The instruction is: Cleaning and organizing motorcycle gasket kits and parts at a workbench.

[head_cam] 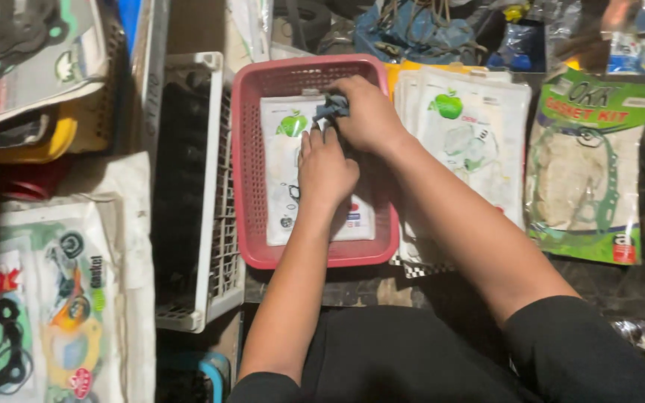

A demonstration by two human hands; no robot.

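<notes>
A red basket holds a white packet with a green emblem.

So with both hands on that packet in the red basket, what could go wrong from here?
The right hand rubs a grey cloth on the white plastic packet while the left hand presses it flat; hard rubbing might crease or tear the thin wrapper. The red basket sits close to the table's front edge, so a push towards the person might slide it off. The right forearm crosses the neighbouring packet stack and could drag it.
</notes>
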